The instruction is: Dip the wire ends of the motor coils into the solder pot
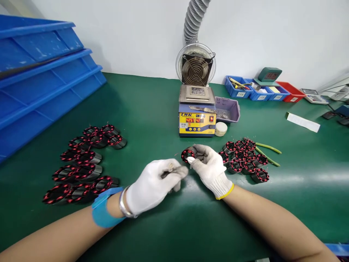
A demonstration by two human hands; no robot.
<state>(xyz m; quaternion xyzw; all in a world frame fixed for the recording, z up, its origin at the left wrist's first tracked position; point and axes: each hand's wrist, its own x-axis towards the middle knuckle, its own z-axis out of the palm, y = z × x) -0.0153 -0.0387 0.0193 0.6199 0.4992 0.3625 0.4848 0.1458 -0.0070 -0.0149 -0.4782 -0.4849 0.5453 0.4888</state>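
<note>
Between the thumb and fingers of my right hand (210,163), in a white glove with a yellow cuff, is a motor stator (188,154), a black ring with red-and-black windings. A thin wire sticks out from its left side. My left hand (156,182), also in a white glove, is closed just left of and below the stator, apart from it. Its fingertips are pressed together and slightly blurred, so what they hold, if anything, cannot be made out. A blue strap and a metal bracelet are on the left wrist.
Several stators (85,163) stand at left and several more (245,156) at right, beside green tubes (268,148). Ahead is a solder pot (197,118) with a fan (196,70) behind it. Blue crates (40,83) are stacked at left; small bins (259,92) line the back.
</note>
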